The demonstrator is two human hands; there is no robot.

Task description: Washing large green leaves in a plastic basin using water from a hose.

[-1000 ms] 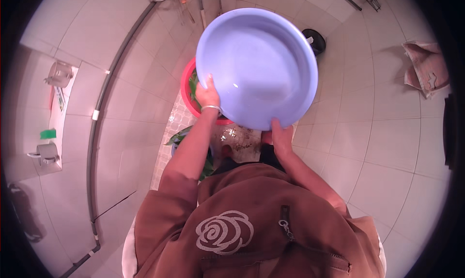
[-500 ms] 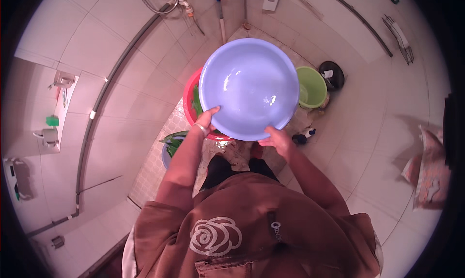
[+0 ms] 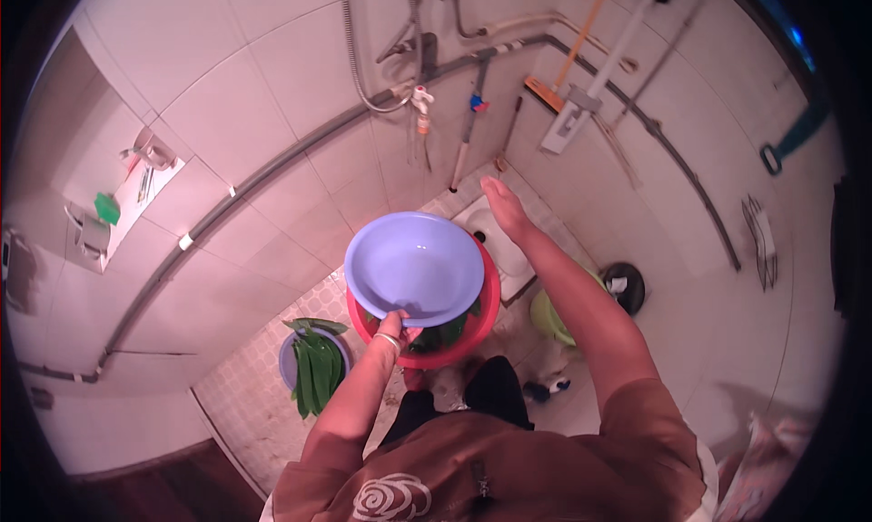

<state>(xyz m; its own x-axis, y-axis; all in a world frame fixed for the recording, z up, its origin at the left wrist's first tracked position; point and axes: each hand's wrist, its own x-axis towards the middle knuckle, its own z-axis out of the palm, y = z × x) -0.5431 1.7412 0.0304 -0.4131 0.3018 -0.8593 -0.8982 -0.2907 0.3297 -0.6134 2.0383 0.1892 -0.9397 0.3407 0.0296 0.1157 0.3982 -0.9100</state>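
My left hand [image 3: 396, 326] grips the near rim of a light purple plastic basin [image 3: 414, 268], which rests low over a red basin [image 3: 486, 315] holding green leaves. My right hand [image 3: 502, 206] is off the basin, fingers apart, stretched forward toward the tiled wall below a tap [image 3: 421, 104]. It holds nothing.
A small blue bucket [image 3: 289, 363] of long green leaves stands on the floor at the left. A green basin [image 3: 547, 318] and a black round object [image 3: 625, 286] sit to the right. A squat toilet pan [image 3: 495, 236] lies behind the basins. Pipes, a hose and mop handles line the wall.
The purple basin has come down from in front of my face onto the red basin. My right hand let go of it and reached forward; the view tilted up toward the wall.
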